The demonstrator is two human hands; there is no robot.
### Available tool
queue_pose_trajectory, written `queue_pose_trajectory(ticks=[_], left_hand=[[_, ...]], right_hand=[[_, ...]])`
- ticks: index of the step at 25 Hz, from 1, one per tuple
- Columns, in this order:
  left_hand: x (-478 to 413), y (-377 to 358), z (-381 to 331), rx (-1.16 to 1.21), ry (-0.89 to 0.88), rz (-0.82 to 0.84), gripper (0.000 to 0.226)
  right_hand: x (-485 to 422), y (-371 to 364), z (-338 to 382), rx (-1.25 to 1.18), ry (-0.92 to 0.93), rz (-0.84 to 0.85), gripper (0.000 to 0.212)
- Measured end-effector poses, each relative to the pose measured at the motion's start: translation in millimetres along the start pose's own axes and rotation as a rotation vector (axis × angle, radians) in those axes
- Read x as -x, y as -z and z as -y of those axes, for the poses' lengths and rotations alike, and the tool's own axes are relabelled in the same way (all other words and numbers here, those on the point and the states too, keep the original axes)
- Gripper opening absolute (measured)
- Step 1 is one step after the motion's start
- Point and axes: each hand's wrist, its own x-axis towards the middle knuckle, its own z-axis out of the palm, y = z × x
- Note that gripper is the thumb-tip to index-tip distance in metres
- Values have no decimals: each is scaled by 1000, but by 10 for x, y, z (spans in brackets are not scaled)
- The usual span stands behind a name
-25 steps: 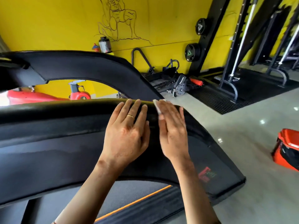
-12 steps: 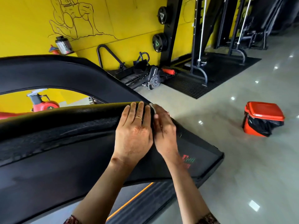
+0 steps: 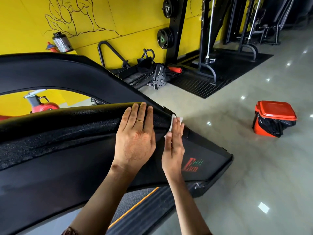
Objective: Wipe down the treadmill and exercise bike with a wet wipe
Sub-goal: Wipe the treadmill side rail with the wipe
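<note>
The black treadmill [image 3: 50,167] fills the left and middle of the view, its padded handrail [image 3: 67,119] running across. My left hand [image 3: 135,139] lies flat on the handrail with straight fingers and a gold ring. Beside it, my right hand [image 3: 173,146] presses a white wet wipe [image 3: 172,122] with straight fingers against the right end of the rail, where it slopes down to the side panel. Only the wipe's upper edge shows past the fingertips. A red exercise bike [image 3: 42,106] shows through the gap under the console arm.
An orange bin [image 3: 274,118] with a black liner stands on the grey floor at the right. Weight racks [image 3: 208,48], plates and a black mat sit along the yellow wall behind. A dark bottle [image 3: 61,42] rests on the wall ledge.
My right hand has slid the wipe to the right and down along the rail, away from my left hand. The view has turned slightly to the right.
</note>
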Motion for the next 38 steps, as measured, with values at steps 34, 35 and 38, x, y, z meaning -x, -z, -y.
queue_pose_trajectory(ticks=[34, 35, 38], left_hand=[[1051, 993, 1074, -133, 302, -177, 41], [1108, 1047, 1128, -142, 321, -178, 42], [1232, 1162, 1224, -155, 364, -170, 43]], right_hand=[[586, -681, 1037, 212, 546, 173, 44], [545, -672, 1024, 201, 456, 105, 44], [687, -915, 1338, 125, 392, 93, 45]])
